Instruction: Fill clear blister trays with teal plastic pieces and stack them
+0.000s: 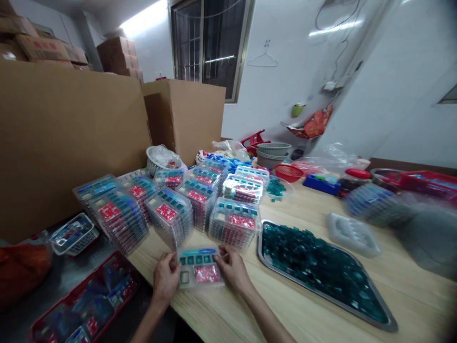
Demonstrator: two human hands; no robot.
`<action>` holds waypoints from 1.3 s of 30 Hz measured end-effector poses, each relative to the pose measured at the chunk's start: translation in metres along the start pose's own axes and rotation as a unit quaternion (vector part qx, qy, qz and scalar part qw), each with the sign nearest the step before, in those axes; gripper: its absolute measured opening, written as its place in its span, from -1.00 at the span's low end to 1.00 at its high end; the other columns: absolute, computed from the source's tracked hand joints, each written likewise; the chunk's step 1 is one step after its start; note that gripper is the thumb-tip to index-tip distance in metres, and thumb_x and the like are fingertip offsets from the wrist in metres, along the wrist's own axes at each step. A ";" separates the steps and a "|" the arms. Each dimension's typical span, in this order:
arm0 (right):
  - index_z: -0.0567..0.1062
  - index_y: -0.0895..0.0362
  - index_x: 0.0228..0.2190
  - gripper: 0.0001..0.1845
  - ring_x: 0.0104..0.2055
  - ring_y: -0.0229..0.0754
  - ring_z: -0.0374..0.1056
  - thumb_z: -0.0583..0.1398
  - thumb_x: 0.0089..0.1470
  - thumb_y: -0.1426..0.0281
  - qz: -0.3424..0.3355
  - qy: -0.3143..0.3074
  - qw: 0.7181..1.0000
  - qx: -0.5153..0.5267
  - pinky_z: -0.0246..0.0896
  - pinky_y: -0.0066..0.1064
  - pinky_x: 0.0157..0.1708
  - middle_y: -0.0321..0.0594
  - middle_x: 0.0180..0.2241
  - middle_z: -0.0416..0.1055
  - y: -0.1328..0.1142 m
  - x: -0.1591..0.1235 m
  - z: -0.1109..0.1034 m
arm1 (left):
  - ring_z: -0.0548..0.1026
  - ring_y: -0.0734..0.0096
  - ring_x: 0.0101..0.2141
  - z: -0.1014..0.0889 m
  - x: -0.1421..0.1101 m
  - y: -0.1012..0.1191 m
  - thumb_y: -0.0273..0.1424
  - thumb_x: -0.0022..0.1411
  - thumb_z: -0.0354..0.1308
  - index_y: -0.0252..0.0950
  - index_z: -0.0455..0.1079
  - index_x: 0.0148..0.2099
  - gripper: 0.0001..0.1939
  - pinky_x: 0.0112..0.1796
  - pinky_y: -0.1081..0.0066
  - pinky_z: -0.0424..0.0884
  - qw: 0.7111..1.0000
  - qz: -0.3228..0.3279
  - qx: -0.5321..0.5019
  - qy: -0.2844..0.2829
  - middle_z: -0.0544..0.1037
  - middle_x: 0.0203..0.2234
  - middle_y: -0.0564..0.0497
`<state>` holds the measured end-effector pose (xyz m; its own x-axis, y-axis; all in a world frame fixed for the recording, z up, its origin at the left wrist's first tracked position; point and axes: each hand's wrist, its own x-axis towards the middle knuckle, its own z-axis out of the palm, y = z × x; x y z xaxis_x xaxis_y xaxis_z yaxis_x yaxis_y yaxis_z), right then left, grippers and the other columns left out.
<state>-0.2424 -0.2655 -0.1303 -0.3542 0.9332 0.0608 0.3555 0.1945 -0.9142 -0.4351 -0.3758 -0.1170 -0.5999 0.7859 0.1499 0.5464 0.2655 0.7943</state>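
Note:
A clear plastic blister pack (200, 268) lies on the wooden table (285, 305) in front of me. It holds a row of teal squares, a blue pen-like piece and a red packet. My left hand (166, 278) grips its left edge with fingers curled. My right hand (233, 269) grips its right edge the same way. Just beyond stand several stacks of filled packs (233, 227). To the right sits a metal tray (378, 320) heaped with teal square pieces (317, 267).
Large cardboard boxes (67, 138) wall off the left and back. A red basket (85, 300) and a small wire basket (74, 233) hold more items at lower left. An empty clear blister tray (353, 234), more packs (378, 205) and red and grey baskets (274, 152) lie to the right and back.

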 end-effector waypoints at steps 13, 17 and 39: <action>0.47 0.11 -0.11 -0.66 -0.29 -0.13 0.40 0.07 0.15 0.26 -0.078 0.020 0.997 0.022 0.29 -0.40 -0.30 -0.16 -0.30 0.46 -0.023 -0.051 -0.007 | 0.57 0.19 -0.38 0.017 -0.024 -0.036 -0.13 0.02 0.09 -0.36 0.50 -0.24 -0.58 -0.38 0.32 0.53 0.990 0.017 -0.094 0.102 0.60 -0.32 -0.19; 0.46 0.11 -0.09 -0.65 -0.26 -0.13 0.40 0.09 0.14 0.24 -0.128 0.055 0.990 0.037 0.32 -0.43 -0.32 -0.13 -0.26 0.46 -0.042 -0.057 -0.032 | 0.57 0.22 -0.28 0.018 -0.020 -0.028 -0.20 0.00 0.20 -0.34 0.50 -0.19 -0.63 -0.32 0.43 0.53 0.977 0.090 -0.160 0.111 0.59 -0.26 -0.15; 0.32 0.14 -0.37 -0.55 -0.65 -0.35 0.21 0.23 -0.20 0.06 0.038 0.173 0.965 0.193 0.05 -0.55 -0.77 -0.39 -0.52 0.26 -0.047 0.051 -0.111 | 0.25 0.03 0.10 0.084 0.045 0.128 -0.40 0.17 0.01 -0.34 0.30 0.08 -0.58 0.04 0.00 0.27 0.925 0.367 0.085 0.053 0.38 0.04 -0.22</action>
<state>-0.1814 -0.1937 -0.0396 -0.0055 0.9984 0.0565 -0.0033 0.0565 -0.9984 -0.3431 -0.2599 -0.0583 -0.0797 0.7323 0.6763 0.9076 -0.2272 0.3530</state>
